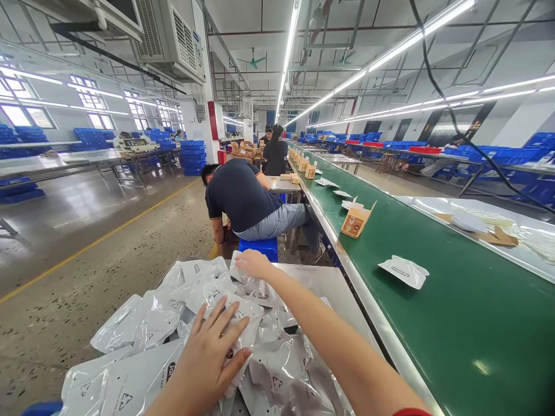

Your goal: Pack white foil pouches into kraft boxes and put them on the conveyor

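Note:
A heap of clear plastic packets (165, 323) covers the steel table (333, 294) in front of me. My left hand (212, 352) lies flat on the heap with its fingers spread over one packet. My right hand (251, 264) reaches to the far edge of the heap and its fingers curl over a packet (240, 276) there. A single white packet (404, 270) lies on the green conveyor belt (455, 312) to my right.
A small brown carton (356, 219) stands open on the belt, with more cartons and packets farther along. A person in a dark shirt (243, 196) bends over on a blue stool ahead. Another person stands beyond. Blue crates line both sides.

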Demonstrator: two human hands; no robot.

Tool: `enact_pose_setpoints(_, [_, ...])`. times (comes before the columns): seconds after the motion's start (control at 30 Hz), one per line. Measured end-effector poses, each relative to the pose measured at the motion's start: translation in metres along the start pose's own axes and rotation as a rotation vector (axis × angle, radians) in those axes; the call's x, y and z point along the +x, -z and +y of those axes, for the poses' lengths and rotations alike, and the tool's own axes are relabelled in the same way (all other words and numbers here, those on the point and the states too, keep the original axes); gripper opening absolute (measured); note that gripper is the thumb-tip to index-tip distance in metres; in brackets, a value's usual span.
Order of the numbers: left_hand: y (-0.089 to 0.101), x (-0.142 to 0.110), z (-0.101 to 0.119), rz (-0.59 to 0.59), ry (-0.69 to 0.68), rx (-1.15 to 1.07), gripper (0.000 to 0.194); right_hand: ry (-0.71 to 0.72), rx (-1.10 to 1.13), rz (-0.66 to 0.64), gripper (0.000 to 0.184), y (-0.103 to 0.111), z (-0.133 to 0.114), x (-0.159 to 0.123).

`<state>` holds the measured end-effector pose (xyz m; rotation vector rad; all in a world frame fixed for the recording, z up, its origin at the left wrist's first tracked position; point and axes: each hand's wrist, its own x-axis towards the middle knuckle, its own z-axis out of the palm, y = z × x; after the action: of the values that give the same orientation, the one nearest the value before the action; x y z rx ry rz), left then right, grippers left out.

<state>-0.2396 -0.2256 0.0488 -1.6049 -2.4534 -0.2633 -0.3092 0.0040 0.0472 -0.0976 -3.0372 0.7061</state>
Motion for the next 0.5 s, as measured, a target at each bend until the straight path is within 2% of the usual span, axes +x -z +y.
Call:
enact_pose_setpoints(0.1, [0.004,0.001,0.001,0.012,-0.019,0.027,0.039,-0.06,-0.011,0.021,0.045,-0.002,0.001,0.02])
enact_pose_setpoints(0.27, [-0.003,-0.005,-0.005,0.124,-0.113,0.147,0.042,-0.128,-0.043,-0.085,0.05,-0.019,0.002,0.029])
enact_pose_setpoints(0.43, [-0.02,-0.008,-0.007,0.467,-0.149,0.233,0.036,-0.085,-0.024,-0.172,0.052,-0.028,0.01,0.021])
enact_pose_setpoints(0.5, [-0.019,-0.011,-0.004,0.525,-0.118,0.196,0.036,-0.081,0.01,-0.159,0.051,-0.026,0.015,0.022])
